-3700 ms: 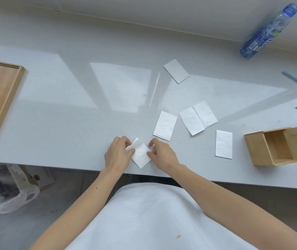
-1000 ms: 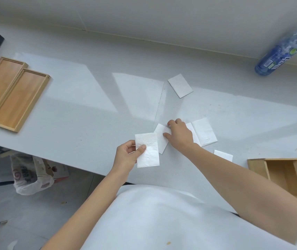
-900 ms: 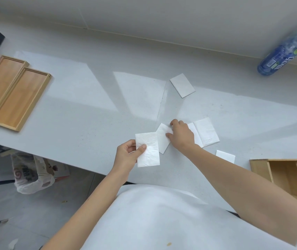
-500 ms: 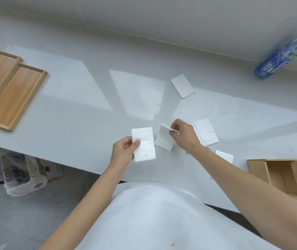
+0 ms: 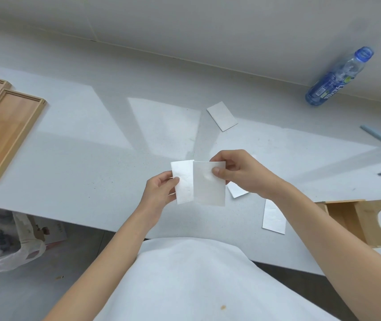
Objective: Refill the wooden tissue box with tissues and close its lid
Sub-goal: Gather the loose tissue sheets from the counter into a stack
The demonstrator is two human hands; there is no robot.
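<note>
My left hand [image 5: 159, 193] pinches a folded white tissue [image 5: 183, 181] by its left edge, above the table's front. My right hand [image 5: 238, 173] pinches a second folded tissue [image 5: 209, 184] at its top right corner and holds it overlapping the first one. The wooden tissue box [image 5: 367, 222] lies on its side at the right, its open end facing left and its round hole facing me. Loose folded tissues lie on the table: one far back [image 5: 222, 115], one partly hidden under my right hand [image 5: 238, 191], one near the box [image 5: 274, 217].
Two wooden trays [image 5: 6, 133] lie at the left on the grey table [image 5: 92, 158]. A blue plastic bottle [image 5: 337, 77] lies at the back right, with pale blue pens [image 5: 380, 137] beyond the box. A plastic bag [image 5: 6, 237] sits on the floor below the left edge.
My right hand has lifted a tissue off the table and brought it against the tissue held in my left hand. Earlier both hands worked on one tissue at the table edge.
</note>
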